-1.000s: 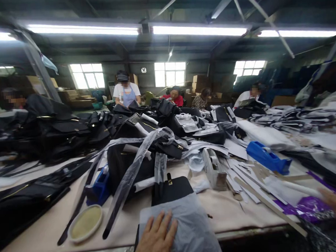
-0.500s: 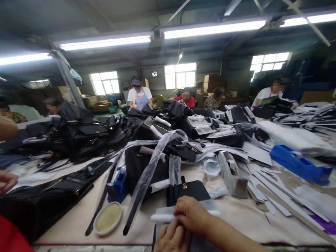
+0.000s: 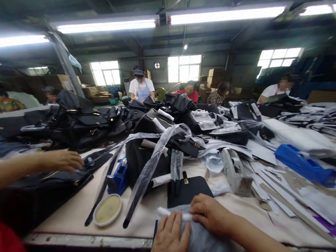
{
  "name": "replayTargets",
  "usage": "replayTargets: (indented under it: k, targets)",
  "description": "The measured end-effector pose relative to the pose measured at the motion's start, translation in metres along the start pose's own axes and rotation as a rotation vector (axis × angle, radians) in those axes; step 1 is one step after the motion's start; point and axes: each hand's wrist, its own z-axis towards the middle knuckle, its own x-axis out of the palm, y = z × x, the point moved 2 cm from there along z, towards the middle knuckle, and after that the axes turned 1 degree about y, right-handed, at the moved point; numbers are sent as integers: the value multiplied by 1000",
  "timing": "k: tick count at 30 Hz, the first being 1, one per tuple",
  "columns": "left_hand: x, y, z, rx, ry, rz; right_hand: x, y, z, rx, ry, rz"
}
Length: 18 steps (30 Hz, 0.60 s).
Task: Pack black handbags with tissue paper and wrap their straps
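Directly before me at the table edge is a black bag [image 3: 186,186], its flap bearing a gold clasp. Thin translucent white wrapping [image 3: 206,240] covers its near part, and a rolled white strip [image 3: 164,211] lies across it. My left hand [image 3: 171,235] rests on the wrapping and the roll with fingers stretched out flat. My right hand [image 3: 210,215] has its fingers curled over the roll's right end, holding the wrapping there. Beyond them stands another black bag [image 3: 147,165], its strap [image 3: 156,163] covered in clear film.
A round dish [image 3: 107,210] with a yellowish surface sits left. Blue tape dispensers [image 3: 118,179] and a grey one [image 3: 236,171] stand around, with paper strips [image 3: 282,194] at right. A co-worker's arm [image 3: 55,161] reaches over a black bag at left. More bags are heaped behind.
My left hand has flattened from a curled pose onto the wrapping, and my right hand has shifted right along the roll. The co-worker's arm has reached inward. The view has tilted slightly down.
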Motion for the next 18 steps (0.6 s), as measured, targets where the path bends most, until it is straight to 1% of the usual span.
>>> replayTargets:
  k: [4, 5, 7, 9, 11, 13, 15, 18]
  targets:
    - [0, 3, 4, -26, 2, -49, -2, -3, -15, -32, -22, -52]
    - [0, 4, 5, -40, 27, -65, -4, -4, -16, -30, -17, -63]
    - [4, 4, 6, -65, 125, -102, -13, -5, -13, -16, 35, -60]
    - [11, 2, 6, -86, 242, -136, -25, -10, -1, 10, 92, -36]
    - [19, -2, 4, -144, 311, -145, -35, -17, 19, 61, 92, -40]
    - [28, -7, 1, -213, 315, -124, -40, -27, 43, 158, 36, -92]
    - [35, -10, -3, -250, 285, -103, -38, -36, 65, 286, -10, -151]
    - [40, -9, -7, -211, 229, -99, -31, -46, 88, 449, -63, -204]
